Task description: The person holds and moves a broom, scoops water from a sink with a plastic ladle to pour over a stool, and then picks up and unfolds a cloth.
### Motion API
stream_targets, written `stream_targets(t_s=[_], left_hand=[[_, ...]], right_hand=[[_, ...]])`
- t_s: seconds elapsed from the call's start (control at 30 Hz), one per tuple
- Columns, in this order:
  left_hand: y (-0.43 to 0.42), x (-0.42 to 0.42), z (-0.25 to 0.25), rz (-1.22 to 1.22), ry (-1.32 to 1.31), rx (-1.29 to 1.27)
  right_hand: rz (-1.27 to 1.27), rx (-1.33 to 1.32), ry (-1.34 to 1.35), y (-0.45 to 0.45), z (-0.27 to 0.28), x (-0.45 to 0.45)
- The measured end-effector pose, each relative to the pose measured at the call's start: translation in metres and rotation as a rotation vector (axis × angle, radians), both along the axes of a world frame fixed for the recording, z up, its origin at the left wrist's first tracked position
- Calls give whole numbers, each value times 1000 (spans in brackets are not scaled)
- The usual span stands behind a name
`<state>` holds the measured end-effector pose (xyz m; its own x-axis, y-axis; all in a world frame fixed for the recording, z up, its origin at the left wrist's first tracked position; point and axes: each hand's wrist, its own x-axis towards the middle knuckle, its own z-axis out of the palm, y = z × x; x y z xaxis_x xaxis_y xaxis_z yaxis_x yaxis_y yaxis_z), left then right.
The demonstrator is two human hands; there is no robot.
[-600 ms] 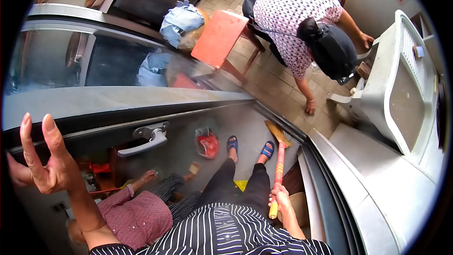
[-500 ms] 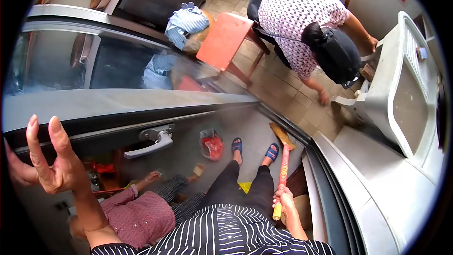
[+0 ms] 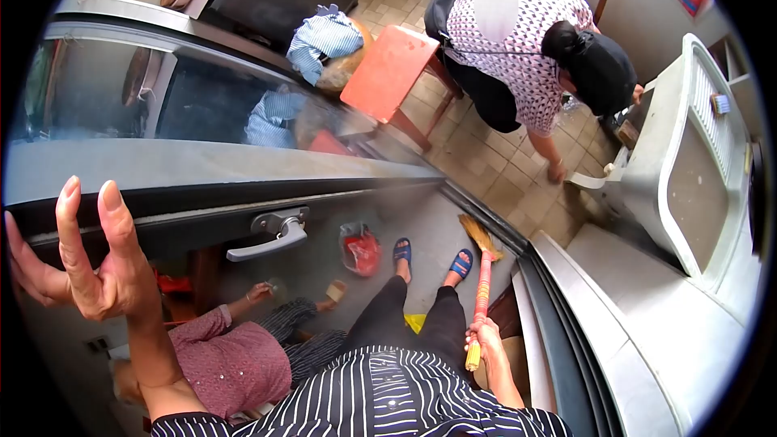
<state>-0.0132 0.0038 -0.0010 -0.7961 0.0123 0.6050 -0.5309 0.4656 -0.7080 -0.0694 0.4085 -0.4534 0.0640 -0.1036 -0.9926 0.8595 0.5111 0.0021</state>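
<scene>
My left hand (image 3: 109, 263) is raised at the left by the glass door (image 3: 202, 222), two fingers stretched up and the others curled. It holds nothing I can see. A second hand shape beside it looks like its reflection in the glass. The metal door handle (image 3: 279, 239) sits to its right. My right hand (image 3: 488, 346) is closed round the red-and-yellow handle of a broom (image 3: 481, 291), low at the right of my legs. The broom's straw bristles rest on the floor near my right sandal (image 3: 461, 263), by the door sill.
Past the sill, another person (image 3: 518, 40) bends toward a grey plastic washboard sink (image 3: 676, 194). A red stool (image 3: 390, 73) stands behind them, beside a cloth-covered round object (image 3: 324, 42). A person in a red shirt (image 3: 235, 364) sits at lower left. A red bag (image 3: 360, 251) lies near my feet.
My left hand appears slightly higher and further right in view. The bending person's head has moved right, closer to the sink. My right hand keeps its hold on the broom.
</scene>
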Motion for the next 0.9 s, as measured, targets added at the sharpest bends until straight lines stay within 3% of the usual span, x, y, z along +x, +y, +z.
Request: stream_targets(t_s=[0.33, 0.4, 0.47, 0.63, 0.9], left_hand=[[-5, 7, -2, -28, 45, -19], [-4, 10, -7, 49, 104, 59], [-16, 19, -7, -158, 154, 430], [-5, 2, -4, -121, 78, 123], [3, -8, 3, -162, 84, 33]], right_hand=[[-29, -40, 25, -3, 1, 6], [-47, -46, 22, 5, 3, 9], [-40, -32, 42, 7, 2, 11], [-45, 6, 50, 11, -3, 14], [-57, -27, 28, 5, 4, 10]])
